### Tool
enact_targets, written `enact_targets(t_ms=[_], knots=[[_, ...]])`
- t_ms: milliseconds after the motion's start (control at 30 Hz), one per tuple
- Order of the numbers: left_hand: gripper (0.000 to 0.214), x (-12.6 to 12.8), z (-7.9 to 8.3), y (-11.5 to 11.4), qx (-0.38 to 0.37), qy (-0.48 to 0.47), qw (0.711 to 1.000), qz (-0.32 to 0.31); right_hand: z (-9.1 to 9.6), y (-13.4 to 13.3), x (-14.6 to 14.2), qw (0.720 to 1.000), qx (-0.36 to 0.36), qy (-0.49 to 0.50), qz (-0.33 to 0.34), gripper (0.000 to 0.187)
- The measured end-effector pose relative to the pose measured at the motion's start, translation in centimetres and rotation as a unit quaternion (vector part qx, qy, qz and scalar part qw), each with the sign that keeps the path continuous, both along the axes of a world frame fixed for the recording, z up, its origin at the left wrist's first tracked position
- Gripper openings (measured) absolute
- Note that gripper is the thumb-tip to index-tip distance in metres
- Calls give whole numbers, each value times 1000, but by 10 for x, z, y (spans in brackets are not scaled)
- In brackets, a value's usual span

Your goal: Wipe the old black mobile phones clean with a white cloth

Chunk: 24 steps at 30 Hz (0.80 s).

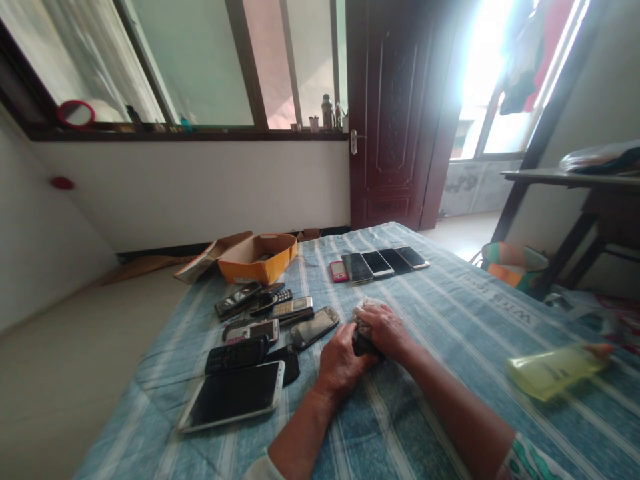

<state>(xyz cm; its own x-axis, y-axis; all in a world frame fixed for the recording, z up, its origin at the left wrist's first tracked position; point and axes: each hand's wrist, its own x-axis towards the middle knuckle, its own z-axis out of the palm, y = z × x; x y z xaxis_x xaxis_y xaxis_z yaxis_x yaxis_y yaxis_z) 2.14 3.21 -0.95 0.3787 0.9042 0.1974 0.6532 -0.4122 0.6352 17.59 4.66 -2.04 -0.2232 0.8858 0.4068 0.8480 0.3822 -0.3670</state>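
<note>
Here, dark device (pixel 365 345) between half-closed hands (pixel 340 361), left hand (pixel 340 361) around it, right hand (pixel 386 329) on white cloth (pixel 361 305).

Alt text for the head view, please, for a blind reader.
A person's left hand holds a dark object while the right hand holds a whitish wad on it, over a blue striped cover. Scattered phones lie left, before an open orange box; beyond the hands lies a row of phones.

The rag (pixel 362 309) is white, the sheet (pixel 450 333) blue with pale stripes.
</note>
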Motion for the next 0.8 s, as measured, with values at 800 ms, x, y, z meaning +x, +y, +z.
enact_targets(t_ms=[800], knots=[[58, -2, -5, 4, -8, -24, 1000, 3, 13, -16, -5, 999, -43, -5, 4, 29]])
